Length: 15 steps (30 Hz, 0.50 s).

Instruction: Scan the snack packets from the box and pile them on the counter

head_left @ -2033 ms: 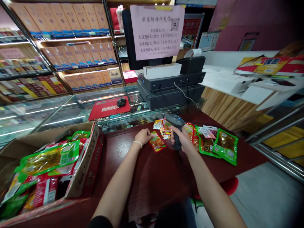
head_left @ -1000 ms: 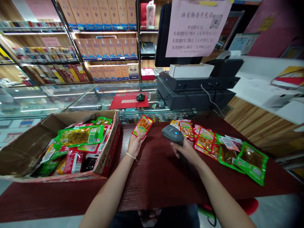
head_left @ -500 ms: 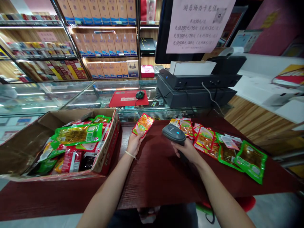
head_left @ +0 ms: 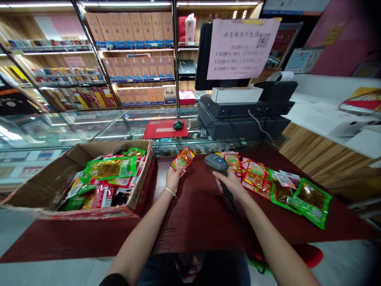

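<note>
My left hand (head_left: 173, 178) is closed around the lower end of a red-edged snack packet (head_left: 185, 157), held up over the dark red table. In my right hand (head_left: 230, 183) is a dark grey barcode scanner (head_left: 216, 162), gripped by its handle, its head tilted toward the packet but apart from it. To the left stands an open cardboard box (head_left: 146, 178) with several green and red snack packets inside, a green packet (head_left: 111, 168) on top. Right of the scanner, red packets (head_left: 254, 174) and green packets (head_left: 312, 201) lie in an overlapping row.
A glass counter (head_left: 107, 126) runs behind the table (head_left: 199, 226), bearing a red mouse pad (head_left: 154, 129) with a mouse (head_left: 177, 125). A monitor (head_left: 203, 59) with a paper notice stands above a black cash drawer (head_left: 244, 126). Shelves of boxes line the back.
The view has tilted up and shifted slightly. My left hand and the packet sit a little nearer the scanner, and the packet is turned more sideways. Both hands keep their hold.
</note>
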Motion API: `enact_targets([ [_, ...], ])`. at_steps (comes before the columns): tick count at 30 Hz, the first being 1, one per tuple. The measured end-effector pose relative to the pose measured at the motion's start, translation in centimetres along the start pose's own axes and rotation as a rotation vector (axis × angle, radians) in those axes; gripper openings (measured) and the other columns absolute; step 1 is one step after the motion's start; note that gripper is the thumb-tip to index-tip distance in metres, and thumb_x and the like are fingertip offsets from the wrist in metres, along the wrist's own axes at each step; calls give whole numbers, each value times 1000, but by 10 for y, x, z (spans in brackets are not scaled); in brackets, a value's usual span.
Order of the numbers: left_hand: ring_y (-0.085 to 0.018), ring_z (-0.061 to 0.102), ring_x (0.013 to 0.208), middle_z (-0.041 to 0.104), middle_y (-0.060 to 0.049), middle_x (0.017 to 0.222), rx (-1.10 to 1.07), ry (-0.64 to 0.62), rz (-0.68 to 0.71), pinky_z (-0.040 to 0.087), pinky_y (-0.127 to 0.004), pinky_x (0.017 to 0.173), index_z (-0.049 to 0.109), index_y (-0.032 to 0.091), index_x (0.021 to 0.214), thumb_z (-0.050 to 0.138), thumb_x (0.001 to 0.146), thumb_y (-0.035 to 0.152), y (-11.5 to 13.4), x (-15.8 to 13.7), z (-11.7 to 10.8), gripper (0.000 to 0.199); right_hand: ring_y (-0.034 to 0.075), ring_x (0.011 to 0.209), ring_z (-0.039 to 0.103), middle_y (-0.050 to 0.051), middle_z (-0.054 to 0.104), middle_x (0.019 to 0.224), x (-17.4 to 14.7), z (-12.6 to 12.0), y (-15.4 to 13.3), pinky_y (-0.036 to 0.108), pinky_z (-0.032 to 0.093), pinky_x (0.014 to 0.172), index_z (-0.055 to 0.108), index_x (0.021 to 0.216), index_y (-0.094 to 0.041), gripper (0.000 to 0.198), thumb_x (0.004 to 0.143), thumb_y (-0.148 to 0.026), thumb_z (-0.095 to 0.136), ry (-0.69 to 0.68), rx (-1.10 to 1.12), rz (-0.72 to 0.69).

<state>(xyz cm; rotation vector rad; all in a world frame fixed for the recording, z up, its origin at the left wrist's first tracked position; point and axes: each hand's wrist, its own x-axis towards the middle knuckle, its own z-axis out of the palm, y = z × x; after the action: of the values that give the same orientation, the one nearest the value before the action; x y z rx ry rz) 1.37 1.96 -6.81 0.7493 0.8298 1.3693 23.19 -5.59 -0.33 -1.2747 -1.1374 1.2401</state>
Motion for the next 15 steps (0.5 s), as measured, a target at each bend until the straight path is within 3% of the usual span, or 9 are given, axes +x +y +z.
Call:
enact_targets([
  [5, -23, 65, 102, 67, -11, 117, 212, 75, 126, 53, -38, 88, 60, 16, 115, 69, 76, 25, 23, -24, 19, 42, 10, 32, 46, -8, 53, 50, -10, 7, -17, 21, 38, 31, 45, 79, -23, 41, 75, -53, 72, 12, 3, -56],
  [9, -24, 62, 108, 66, -10, 119, 386, 56, 374, 50, -39, 93, 59, 17, 118, 61, 84, 26, 71, -56, 27, 36, 9, 33, 47, -7, 54, 51, -19, 14, -25, 21, 39, 32, 48, 77, -22, 39, 75, -51, 74, 11, 47, -73],
  [12, -23, 59, 111, 65, -8, 117, 604, 43, 600, 45, -39, 101, 59, 19, 118, 61, 85, 26, 119, -79, 19, 34, 9, 34, 47, -6, 54, 51, -23, 23, -28, 21, 39, 32, 50, 72, -20, 37, 76, -48, 74, -15, 67, -48],
  [15, -21, 60, 106, 64, -7, 116, 715, 104, 740, 46, -37, 98, 56, 21, 121, 62, 85, 27, 166, -96, -8, 36, 9, 34, 48, -5, 53, 51, -25, 36, -32, 21, 39, 32, 52, 69, -19, 36, 75, -47, 75, -51, 73, -41],
])
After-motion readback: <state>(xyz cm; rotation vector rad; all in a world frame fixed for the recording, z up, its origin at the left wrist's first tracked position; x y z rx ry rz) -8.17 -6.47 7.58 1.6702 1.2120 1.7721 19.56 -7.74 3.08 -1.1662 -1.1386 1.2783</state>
